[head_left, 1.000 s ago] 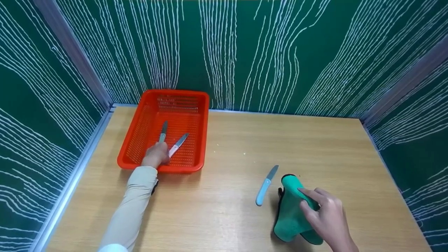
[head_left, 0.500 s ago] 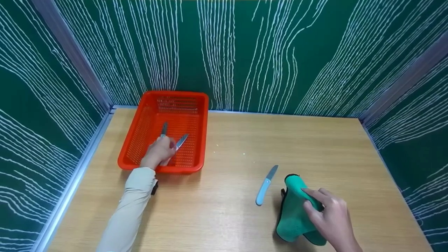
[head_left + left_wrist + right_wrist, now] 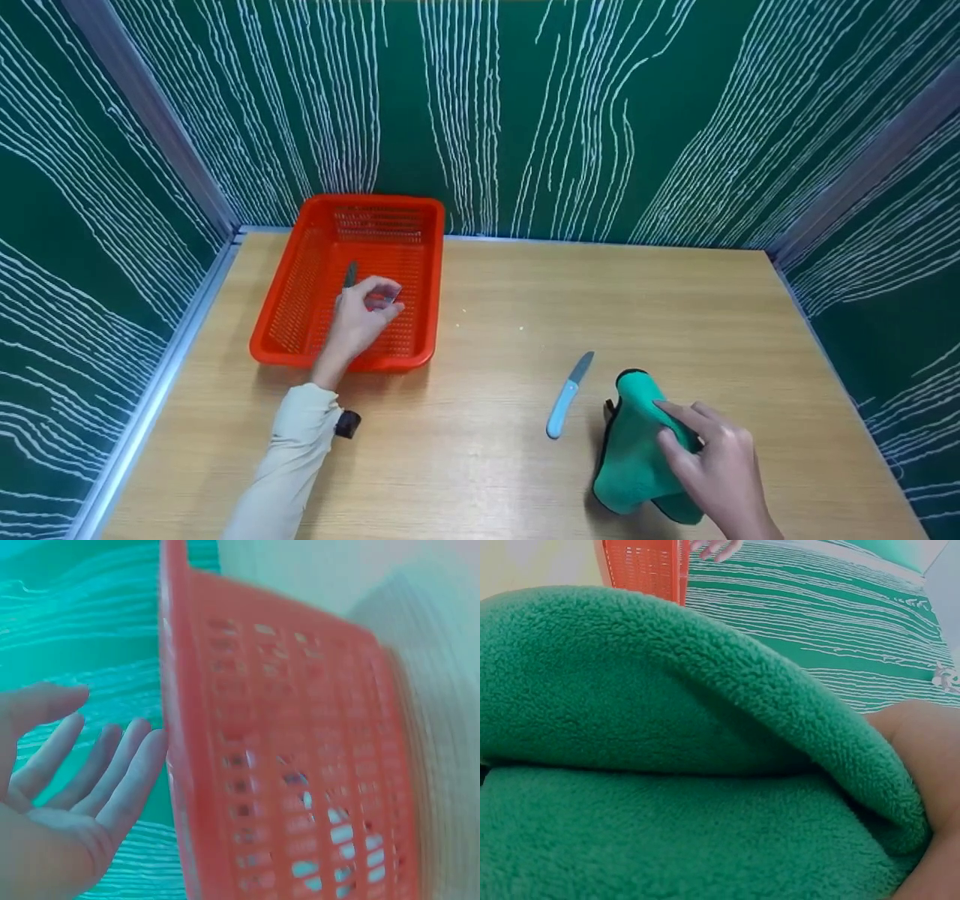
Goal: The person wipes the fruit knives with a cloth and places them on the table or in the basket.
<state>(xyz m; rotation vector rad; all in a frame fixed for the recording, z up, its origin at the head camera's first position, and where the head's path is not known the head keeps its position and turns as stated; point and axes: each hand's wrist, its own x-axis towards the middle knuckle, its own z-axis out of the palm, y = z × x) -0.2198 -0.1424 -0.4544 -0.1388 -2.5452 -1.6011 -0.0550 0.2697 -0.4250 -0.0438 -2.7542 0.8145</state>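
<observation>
The left hand (image 3: 358, 321), empty, fingers spread, has moved toward two o'clock over the basket (image 3: 394, 363); at its four o'clock the right hand (image 3: 718, 454) pinches green cloth (image 3: 637, 446), fleecy only from the right wrist.

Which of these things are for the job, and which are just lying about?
Probably for the job:
Green cloth, held by the right hand
Red basket, below the left hand
Partly hidden knife inside it
Blue-handled knife

Just there:
Tiny white specks on the table
White-lined green walls
</observation>
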